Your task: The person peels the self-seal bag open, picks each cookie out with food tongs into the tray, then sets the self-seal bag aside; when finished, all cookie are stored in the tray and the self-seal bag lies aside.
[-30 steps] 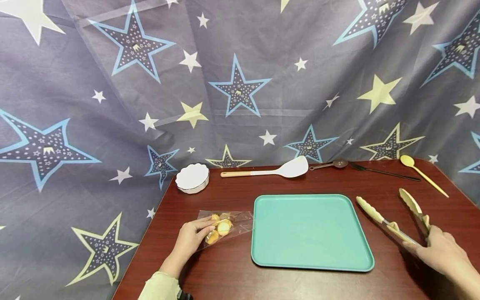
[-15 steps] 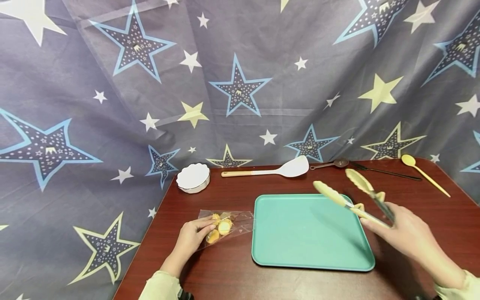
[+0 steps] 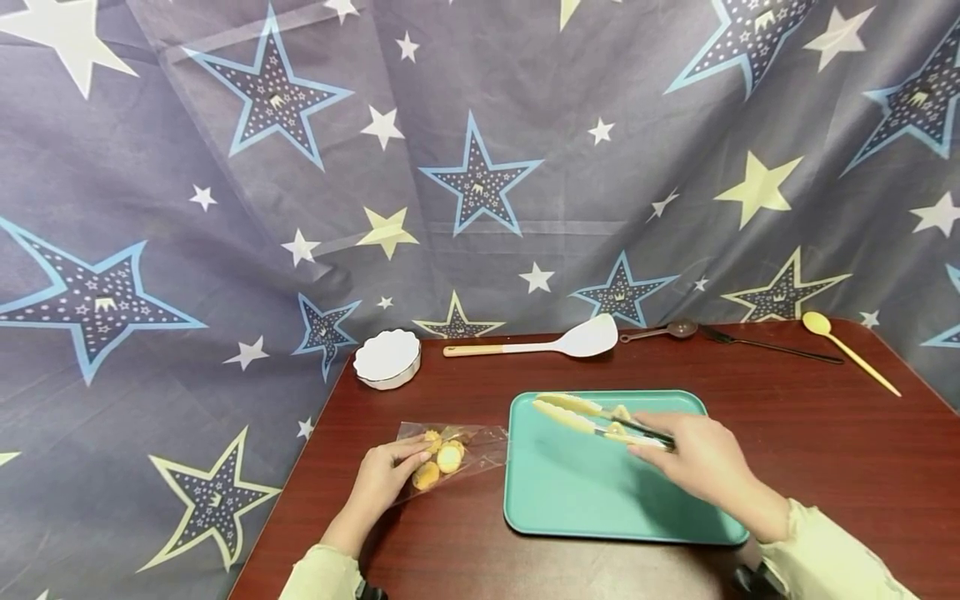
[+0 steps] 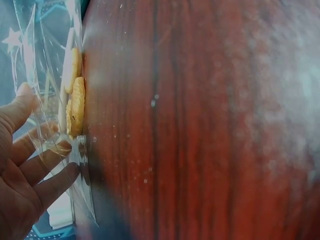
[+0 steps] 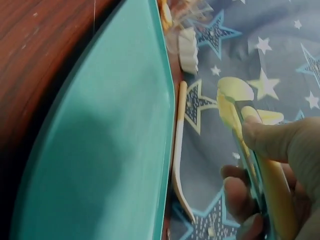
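Note:
My left hand (image 3: 380,481) holds a clear plastic bag (image 3: 486,446) on the table, left of the tray. Several round golden cookies (image 3: 448,458) lie inside it. In the left wrist view, thumb and fingers are at the plastic, beside the cookies (image 4: 77,107). My right hand (image 3: 703,458) grips a pair of tongs (image 3: 568,415) with pale yellow scalloped tips and metal arms. They reach leftward over the turquoise tray (image 3: 562,504), tips a little apart with nothing between them. The right wrist view has thumb and fingers wrapped on the tongs' arms (image 5: 275,195).
A white fluted dish (image 3: 386,360) stands at the back left. Along the back edge lie a white turner (image 3: 588,338) with a wooden handle, a brown scoop (image 3: 681,328), a black knife (image 3: 780,345) and a yellow spoon (image 3: 817,324). A starry curtain (image 3: 480,250) hangs behind.
My right hand has swung the tongs leftward from right of the tray to over it, and their tips have drawn closer together. The left hand and the bag have stayed put.

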`<move>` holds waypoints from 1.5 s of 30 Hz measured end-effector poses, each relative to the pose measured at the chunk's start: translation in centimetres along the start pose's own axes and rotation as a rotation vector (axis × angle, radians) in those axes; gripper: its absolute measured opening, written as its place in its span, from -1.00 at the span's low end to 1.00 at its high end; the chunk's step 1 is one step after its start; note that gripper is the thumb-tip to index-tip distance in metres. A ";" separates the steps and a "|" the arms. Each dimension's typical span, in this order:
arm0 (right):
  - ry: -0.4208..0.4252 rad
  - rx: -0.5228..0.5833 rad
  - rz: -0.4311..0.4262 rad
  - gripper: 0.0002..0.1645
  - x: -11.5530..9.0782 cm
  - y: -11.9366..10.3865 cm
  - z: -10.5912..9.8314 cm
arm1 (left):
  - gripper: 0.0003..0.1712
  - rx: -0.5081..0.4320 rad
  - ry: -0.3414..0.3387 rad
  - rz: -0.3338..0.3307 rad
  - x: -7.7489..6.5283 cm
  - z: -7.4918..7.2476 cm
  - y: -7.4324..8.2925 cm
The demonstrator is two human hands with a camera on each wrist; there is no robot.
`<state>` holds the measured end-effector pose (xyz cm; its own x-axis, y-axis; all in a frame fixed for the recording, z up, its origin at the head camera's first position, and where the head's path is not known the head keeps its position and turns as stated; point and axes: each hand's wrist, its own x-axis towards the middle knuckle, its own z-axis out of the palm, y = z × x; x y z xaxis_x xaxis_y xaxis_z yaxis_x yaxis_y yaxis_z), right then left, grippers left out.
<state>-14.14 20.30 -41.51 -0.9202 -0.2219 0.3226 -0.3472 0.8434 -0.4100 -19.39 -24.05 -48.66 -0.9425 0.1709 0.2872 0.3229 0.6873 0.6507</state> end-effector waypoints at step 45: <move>-0.123 -0.137 -0.353 -0.39 5.2 -7.2 10.6 | -0.80 -0.066 0.007 0.004 -0.2 0.3 -0.2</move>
<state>-18.34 7.90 -45.97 -0.7663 -0.5596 0.3156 -0.6261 0.7605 -0.1718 -19.33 -24.02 -49.07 -0.9406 0.1682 0.2951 0.3320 0.6382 0.6946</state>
